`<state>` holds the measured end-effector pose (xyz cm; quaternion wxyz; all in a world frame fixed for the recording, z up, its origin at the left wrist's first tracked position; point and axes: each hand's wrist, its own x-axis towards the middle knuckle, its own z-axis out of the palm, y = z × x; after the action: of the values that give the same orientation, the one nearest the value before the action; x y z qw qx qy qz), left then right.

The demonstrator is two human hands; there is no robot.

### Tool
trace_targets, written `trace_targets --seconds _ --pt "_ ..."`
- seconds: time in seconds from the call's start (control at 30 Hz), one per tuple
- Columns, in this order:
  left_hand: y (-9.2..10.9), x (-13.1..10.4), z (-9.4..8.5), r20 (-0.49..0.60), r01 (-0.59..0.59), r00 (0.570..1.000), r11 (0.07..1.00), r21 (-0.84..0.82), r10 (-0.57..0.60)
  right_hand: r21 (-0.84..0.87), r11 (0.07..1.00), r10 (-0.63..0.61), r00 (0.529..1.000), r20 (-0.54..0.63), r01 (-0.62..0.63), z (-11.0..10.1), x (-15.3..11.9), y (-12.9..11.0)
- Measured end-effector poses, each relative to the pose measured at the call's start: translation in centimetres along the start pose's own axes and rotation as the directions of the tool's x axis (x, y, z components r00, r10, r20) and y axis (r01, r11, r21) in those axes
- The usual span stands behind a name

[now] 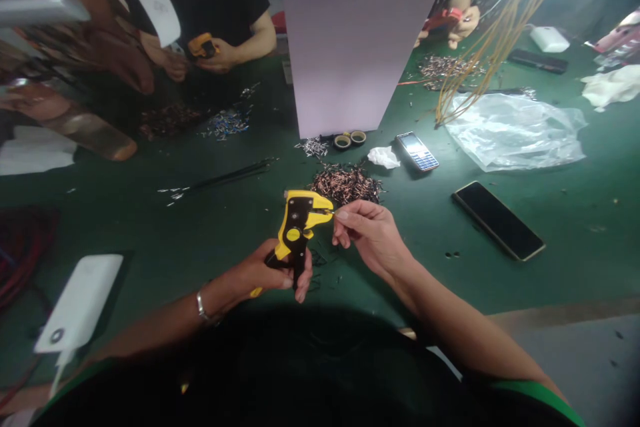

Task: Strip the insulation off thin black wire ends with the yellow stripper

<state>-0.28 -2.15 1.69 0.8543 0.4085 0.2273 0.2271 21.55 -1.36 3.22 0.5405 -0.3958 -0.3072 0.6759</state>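
Observation:
My left hand [273, 270] is wrapped round the handles of a yellow and black wire stripper [295, 220], whose jaws point to the right. At the mouth of those jaws, the thumb and forefinger of my right hand [367, 230] pinch a short, thin wire [335, 213]; most of it is hidden by the fingers and jaws. Just beyond the tool lies a pile of short copper-ended wires [347, 183]. Dark scraps of insulation [316, 259] are scattered on the green table beneath my hands.
A tall pale panel [350, 40] stands ahead, with two tape rolls [350, 139] at its foot. Rightward lie a keypad phone [417, 152], a black smartphone [499, 220] and a plastic bag [515, 130]. A white power bank [83, 300] is at left. Co-workers' hands [220, 55] work across the table.

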Motion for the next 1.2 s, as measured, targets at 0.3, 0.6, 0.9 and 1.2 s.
trace_targets --seconds 0.3,0.6,0.9,1.2 --pt "0.0 -0.1 0.3 -0.016 -0.007 1.0 1.0 -0.018 0.007 -0.008 1.0 -0.015 1.0 0.008 0.015 -0.2 0.0 0.4" --pt "-0.6 -0.3 0.3 -0.063 -0.028 0.998 0.999 0.024 0.029 0.017 1.0 -0.013 1.0 0.005 0.013 -0.1 0.0 0.3" --pt "-0.9 -0.5 0.8 -0.119 -0.019 0.992 0.998 0.06 0.026 -0.004 1.0 -0.031 0.999 0.02 0.031 -0.1 0.0 -0.1" --pt "-0.9 -0.5 0.8 -0.184 0.002 0.983 1.0 0.026 0.003 -0.042 0.998 -0.047 0.998 0.035 0.048 -0.4 0.0 -0.5"
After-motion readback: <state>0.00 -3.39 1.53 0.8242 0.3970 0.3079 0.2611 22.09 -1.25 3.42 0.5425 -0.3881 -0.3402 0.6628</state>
